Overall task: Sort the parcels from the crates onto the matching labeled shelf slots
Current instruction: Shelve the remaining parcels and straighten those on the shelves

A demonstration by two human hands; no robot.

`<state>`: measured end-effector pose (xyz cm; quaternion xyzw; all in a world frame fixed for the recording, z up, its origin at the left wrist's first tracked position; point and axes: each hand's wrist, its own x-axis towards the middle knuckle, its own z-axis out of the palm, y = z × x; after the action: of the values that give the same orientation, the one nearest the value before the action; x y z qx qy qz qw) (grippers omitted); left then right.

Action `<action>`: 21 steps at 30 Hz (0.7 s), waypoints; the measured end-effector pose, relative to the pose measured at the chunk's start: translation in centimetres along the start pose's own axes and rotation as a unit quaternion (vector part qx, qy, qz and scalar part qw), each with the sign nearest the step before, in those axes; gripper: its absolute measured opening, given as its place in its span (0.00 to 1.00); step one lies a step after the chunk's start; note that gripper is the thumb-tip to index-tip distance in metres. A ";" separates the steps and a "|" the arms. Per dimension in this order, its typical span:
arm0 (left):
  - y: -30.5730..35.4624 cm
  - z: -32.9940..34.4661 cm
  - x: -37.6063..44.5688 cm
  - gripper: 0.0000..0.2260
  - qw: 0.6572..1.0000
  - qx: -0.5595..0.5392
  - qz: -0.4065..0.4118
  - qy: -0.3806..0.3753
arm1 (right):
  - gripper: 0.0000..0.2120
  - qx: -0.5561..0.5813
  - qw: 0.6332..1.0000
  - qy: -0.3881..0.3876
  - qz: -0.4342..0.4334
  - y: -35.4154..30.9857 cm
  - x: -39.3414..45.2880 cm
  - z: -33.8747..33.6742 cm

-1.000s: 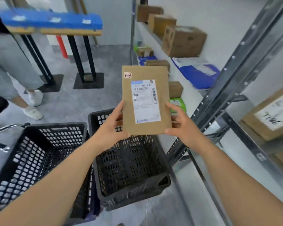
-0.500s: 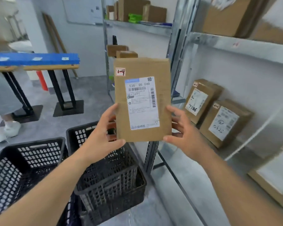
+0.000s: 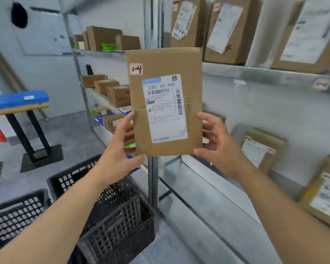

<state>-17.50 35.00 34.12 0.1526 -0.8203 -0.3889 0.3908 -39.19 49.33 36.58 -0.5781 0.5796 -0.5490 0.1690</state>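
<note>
Both bare forearms reach forward and upward from the lower corners, hands raised side by side. The left hand (image 3: 120, 149) grips the lower left edge of a flat brown parcel (image 3: 191, 60), thumb on the front. The right hand (image 3: 220, 147) holds the lower right edge, thumb in front, fingers spread behind.

Flat brown parcel (image 3: 165, 101), upright, white label, tag "1-4", before shelf (image 3: 255, 73).

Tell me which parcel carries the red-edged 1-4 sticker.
The flat brown parcel held up by the left hand and right hand; shelved parcels show no readable 1-4.
</note>
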 end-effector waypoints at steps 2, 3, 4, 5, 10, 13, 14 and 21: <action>0.6 0.0 -0.2 0.47 1.000 -0.010 0.009 -0.017 | 0.39 0.003 1.000 0.018 0.011 -1.0 -1.3 -0.1; 0.9 0.0 -0.5 0.46 1.000 -0.016 0.012 -0.023 | 0.38 0.001 1.000 0.024 0.016 -1.6 -2.0 0.0; 1.2 0.0 -0.7 0.45 0.999 -0.022 0.012 -0.027 | 0.37 0.001 0.999 0.030 0.020 -2.2 -2.7 0.0; 1.5 -0.1 -1.0 0.45 0.999 -0.030 0.012 -0.031 | 0.37 0.001 0.999 0.036 0.023 -2.7 -3.4 0.1; 3.1 0.4 -2.1 0.44 0.995 -0.063 0.032 -0.077 | 0.37 -0.014 0.995 0.088 0.037 -5.2 -7.5 0.0; 4.4 1.7 -2.9 0.44 0.990 -0.086 0.052 -0.097 | 0.38 -0.037 0.992 0.114 0.049 -6.5 -10.5 -1.0; 4.9 2.2 -3.0 0.44 0.989 -0.087 0.061 -0.102 | 0.38 -0.045 0.990 0.121 0.048 -7.1 -11.3 -1.4; 8.6 5.4 -4.1 0.46 0.980 -0.096 0.108 -0.136 | 0.42 -0.131 0.980 0.139 0.049 -10.8 -16.5 -4.4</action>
<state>-18.49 45.67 36.41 -0.0292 -0.8362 -0.4385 0.3280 -33.07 68.32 39.80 -0.4840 0.6924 -0.5339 0.0364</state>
